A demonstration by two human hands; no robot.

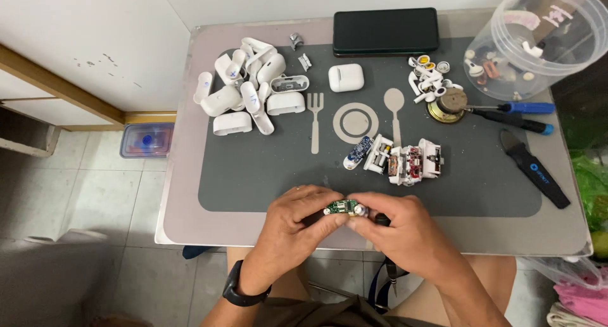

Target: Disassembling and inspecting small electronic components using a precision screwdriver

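Head view: both hands meet at the near edge of the dark grey placemat, pinching a small green circuit board with a silvery round end between them. The left hand grips its left end, fingers curled narrow; the right hand closes on the silvery end. A steady, light pinch by the edges seems wisest, wrists braced low.

A small table with a pale rim stands against a white wall. A wooden rail runs diagonally along the wall at left. The floor is light grey tile. A lidded plastic box, apparently translucent blue, rests on the floor beside the table. Lighting is even and diffuse.
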